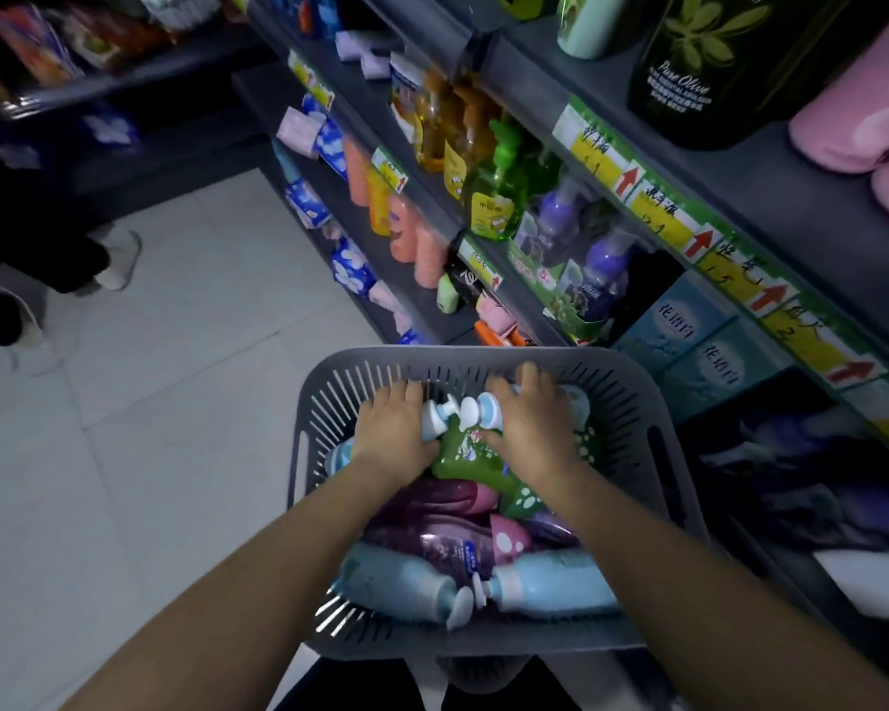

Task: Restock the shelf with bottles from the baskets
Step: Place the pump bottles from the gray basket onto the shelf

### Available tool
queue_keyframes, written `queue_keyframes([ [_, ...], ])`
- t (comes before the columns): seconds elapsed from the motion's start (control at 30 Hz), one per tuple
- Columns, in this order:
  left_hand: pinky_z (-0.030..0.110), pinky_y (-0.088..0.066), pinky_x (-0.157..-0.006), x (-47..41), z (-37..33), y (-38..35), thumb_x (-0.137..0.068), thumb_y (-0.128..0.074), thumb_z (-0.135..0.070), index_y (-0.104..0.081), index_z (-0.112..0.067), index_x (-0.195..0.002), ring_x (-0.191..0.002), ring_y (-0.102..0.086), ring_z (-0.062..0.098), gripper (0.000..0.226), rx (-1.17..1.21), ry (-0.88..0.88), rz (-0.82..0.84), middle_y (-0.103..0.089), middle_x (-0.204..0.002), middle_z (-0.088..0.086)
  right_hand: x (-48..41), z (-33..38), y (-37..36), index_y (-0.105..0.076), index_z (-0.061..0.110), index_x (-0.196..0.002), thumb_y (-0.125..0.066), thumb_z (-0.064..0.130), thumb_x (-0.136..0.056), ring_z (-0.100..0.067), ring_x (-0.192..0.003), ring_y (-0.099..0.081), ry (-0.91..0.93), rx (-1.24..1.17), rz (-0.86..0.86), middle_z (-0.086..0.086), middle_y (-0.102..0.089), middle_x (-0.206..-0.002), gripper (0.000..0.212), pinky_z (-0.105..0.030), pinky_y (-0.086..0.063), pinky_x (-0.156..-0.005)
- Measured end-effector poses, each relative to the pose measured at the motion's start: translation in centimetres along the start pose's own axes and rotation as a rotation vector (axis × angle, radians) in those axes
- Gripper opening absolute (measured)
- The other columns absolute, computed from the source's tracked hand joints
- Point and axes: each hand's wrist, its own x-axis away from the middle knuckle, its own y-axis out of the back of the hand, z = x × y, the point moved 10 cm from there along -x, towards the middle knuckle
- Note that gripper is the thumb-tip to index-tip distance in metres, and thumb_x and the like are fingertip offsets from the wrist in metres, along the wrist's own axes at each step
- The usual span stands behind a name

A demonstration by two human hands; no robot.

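Picking step, down in the basket at six o'clock. My left hand curls round a pump bottle and my right hand clasps a blue-capped bottle. Next, I reckon: lift both clear and swing to the shelf at one o'clock.

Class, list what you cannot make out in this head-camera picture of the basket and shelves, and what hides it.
Head view: green bottle label, covered by left hand and right hand.
Lower bottles in the basket, buried under others and the forearms.
Top-left shelf goods, motion-blurred.
Olive bottle top, cut by upper edge.
Price tags, writing too small.
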Motion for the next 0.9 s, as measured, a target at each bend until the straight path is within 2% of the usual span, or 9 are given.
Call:
queue_keyframes([
  [0.07, 0.035, -0.038, -0.094, 0.3, 0.2, -0.6, -0.08, -0.061, -0.036, -0.041, -0.012, -0.12, -0.114, -0.051, 0.029, 0.051, 0.071, -0.004, 0.053, -0.053, -0.123, 0.009, 0.0, 0.6, 0.0, -0.066, 0.013, -0.087, -0.093, 0.027, -0.037, -0.035, -0.078, -0.059, 0.032, 0.034, 0.012, -0.014, -0.056, -0.087, 0.059, -0.045, -0.052, -0.067],
  [0.17, 0.034, -0.042, -0.09, 0.4, 0.3, -0.6, -0.08, -0.062, -0.034, -0.046, -0.012, -0.119, -0.11, -0.054, 0.029, 0.047, 0.128, -0.024, 0.064, -0.056, -0.12, 0.01, 0.2, 1.2, 0.1, -0.063, 0.011, -0.108, -0.081, 0.022, -0.064, -0.036, -0.102, -0.051, 0.105, 0.017, 0.084, -0.014, -0.052, -0.109, 0.049, -0.046, -0.042, -0.087],
  [0.3, 0.033, -0.046, -0.084, 0.5, 0.4, -0.1, -0.077, -0.064, -0.034, -0.054, -0.014, -0.112, -0.105, -0.058, 0.029, 0.041, 0.175, -0.035, 0.057, -0.06, -0.115, 0.008, 1.4, 1.1, 0.1, -0.064, 0.008, -0.089, -0.082, 0.019, -0.057, -0.034, -0.089, -0.056, 0.203, -0.014, 0.09, -0.013, -0.058, -0.092, 0.038, -0.046, -0.044, -0.085],
  [0.37, 0.032, -0.047, -0.082, 0.7, 0.4, 0.2, -0.077, -0.065, -0.034, -0.056, -0.015, -0.11, -0.103, -0.059, 0.027, 0.039, 0.184, -0.034, 0.057, -0.062, -0.112, 0.007, 1.7, 0.8, 0.3, -0.063, 0.008, -0.089, -0.077, 0.009, -0.057, -0.03, -0.092, -0.053, 0.189, -0.061, 0.078, -0.011, -0.057, -0.094, 0.035, -0.041, -0.04, -0.09],
  [0.5, 0.029, -0.046, -0.073, 0.9, 0.6, 1.0, -0.076, -0.066, -0.035, -0.06, -0.017, -0.102, -0.096, -0.062, 0.026, 0.032, 0.241, -0.006, 0.049, -0.066, -0.103, 0.005, 2.2, -0.2, 1.7, -0.059, 0.011, -0.081, -0.077, 0.001, -0.04, -0.029, -0.08, -0.058, 0.174, -0.14, -0.096, -0.006, -0.06, -0.082, 0.046, -0.028, -0.028, -0.075],
  [0.6, 0.025, -0.04, -0.067, 1.2, 0.9, 1.7, -0.074, -0.071, -0.035, -0.063, -0.019, -0.099, -0.093, -0.062, 0.024, 0.031, 0.289, 0.007, 0.05, -0.067, -0.097, 0.003, 2.6, -1.7, 2.4, -0.053, 0.014, -0.085, -0.077, 0.011, -0.047, -0.024, -0.08, -0.054, 0.14, -0.228, -0.226, -0.004, -0.057, -0.083, 0.045, -0.027, -0.029, -0.071],
  [0.7, 0.025, -0.04, -0.066, 1.5, 1.1, 2.5, -0.071, -0.074, -0.035, -0.066, -0.021, -0.102, -0.09, -0.062, 0.023, 0.035, 0.358, 0.014, 0.019, -0.068, -0.094, 0.002, 2.9, -4.1, 3.4, -0.057, 0.008, -0.088, -0.077, 0.015, -0.06, -0.025, -0.084, -0.053, 0.006, -0.351, -0.33, -0.007, -0.058, -0.089, 0.035, -0.029, -0.037, -0.075],
  [0.8, 0.027, -0.044, -0.07, 1.6, 0.8, 3.4, -0.07, -0.076, -0.037, -0.068, -0.023, -0.102, -0.089, -0.062, 0.022, 0.036, 0.411, -0.001, -0.026, -0.07, -0.094, 0.001, 2.9, -7.2, 3.9, -0.057, 0.007, -0.092, -0.077, 0.012, -0.069, -0.021, -0.09, -0.053, -0.224, -0.643, -0.411, -0.005, -0.057, -0.095, 0.031, -0.03, -0.043, -0.079],
  [0.9, 0.03, -0.047, -0.075, 1.6, 0.2, 5.0, -0.068, -0.078, -0.038, -0.07, -0.025, -0.102, -0.089, -0.063, 0.019, 0.038, 0.474, -0.008, -0.068, -0.071, -0.095, -0.002, 2.7, -9.9, 3.9, -0.059, 0.008, -0.103, -0.079, 0.012, -0.072, -0.018, -0.092, -0.056, -0.432, -0.895, -0.47, -0.006, -0.061, -0.102, 0.037, -0.031, -0.047, -0.082],
])
